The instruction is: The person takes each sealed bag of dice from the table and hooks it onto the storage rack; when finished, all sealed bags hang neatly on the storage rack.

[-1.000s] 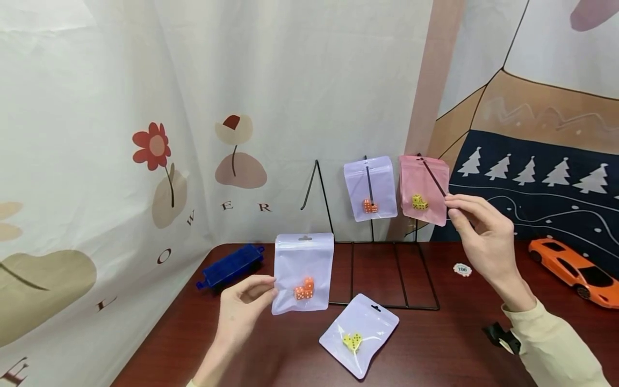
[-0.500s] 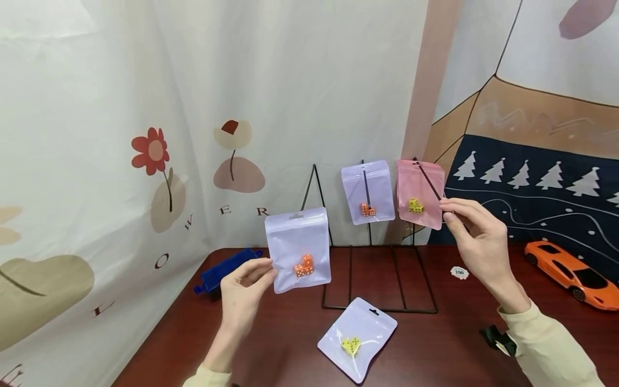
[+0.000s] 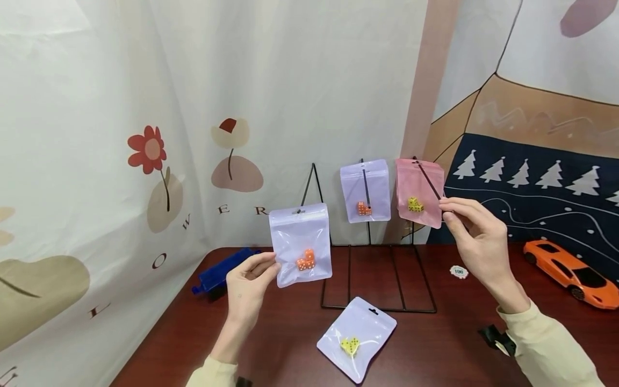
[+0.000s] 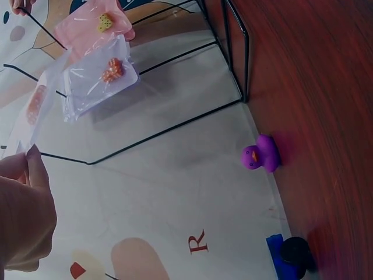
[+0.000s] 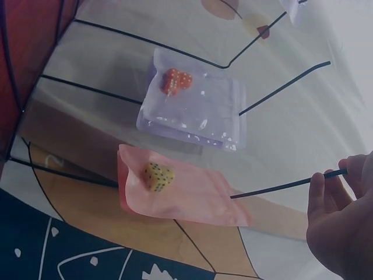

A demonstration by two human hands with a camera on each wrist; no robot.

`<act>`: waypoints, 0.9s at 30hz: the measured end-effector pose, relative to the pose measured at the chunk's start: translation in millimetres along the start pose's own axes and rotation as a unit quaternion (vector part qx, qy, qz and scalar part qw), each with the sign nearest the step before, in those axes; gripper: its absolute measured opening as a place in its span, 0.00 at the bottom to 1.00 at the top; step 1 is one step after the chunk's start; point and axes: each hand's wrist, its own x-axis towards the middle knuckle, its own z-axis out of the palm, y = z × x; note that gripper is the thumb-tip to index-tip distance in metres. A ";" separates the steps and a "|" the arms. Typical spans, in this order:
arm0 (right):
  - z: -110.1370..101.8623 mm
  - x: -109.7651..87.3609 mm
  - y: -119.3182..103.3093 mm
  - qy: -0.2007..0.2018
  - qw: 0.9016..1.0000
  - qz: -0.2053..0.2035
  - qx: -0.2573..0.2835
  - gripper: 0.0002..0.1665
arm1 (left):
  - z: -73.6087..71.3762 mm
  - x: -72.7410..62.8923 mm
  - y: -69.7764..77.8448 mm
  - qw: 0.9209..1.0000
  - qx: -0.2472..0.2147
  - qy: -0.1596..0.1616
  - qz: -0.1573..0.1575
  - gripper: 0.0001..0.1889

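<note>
My left hand (image 3: 249, 290) pinches the lower left edge of a lilac zip bag (image 3: 290, 242) with orange dice (image 3: 307, 260) inside. That bag is upright before the left prong of a black wire rack (image 3: 358, 245), the prong's end overlapping its hang hole. With thumb and fingertips, my right hand (image 3: 483, 247) pinches the end of the rack's right prong (image 5: 274, 188). A pink bag (image 3: 427, 212) with yellow dice hangs on that prong. On the middle prong hang lilac bags (image 5: 204, 99), orange dice showing. Another lilac bag (image 3: 369, 328) with yellow dice lies flat on the table.
An orange toy car (image 3: 573, 274) and a white poker chip (image 3: 459, 272) are at the right. A blue plastic object (image 3: 224, 271) lies at the left. A purple toy duck (image 4: 265, 154) sits by the rack, and a printed cloth (image 3: 290, 80) hangs behind.
My left hand has raised the lilac bag from near table level to the left prong's height. My right hand keeps its pinch on the right prong.
</note>
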 end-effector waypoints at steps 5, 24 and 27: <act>-1.7 -0.1 0.5 0.003 1.000 0.000 -0.001 0.15 | 6.5 6.6 -5.6 1.000 -0.008 -0.007 -0.003 0.14; 0.9 -1.0 2.1 -0.002 1.000 -0.010 0.006 0.16 | 24.5 32.1 -20.5 1.000 0.013 0.026 0.002 0.12; 2.1 -1.4 1.9 -0.002 1.000 -0.008 0.006 0.17 | 27.4 37.6 -23.4 0.999 0.020 0.031 0.016 0.12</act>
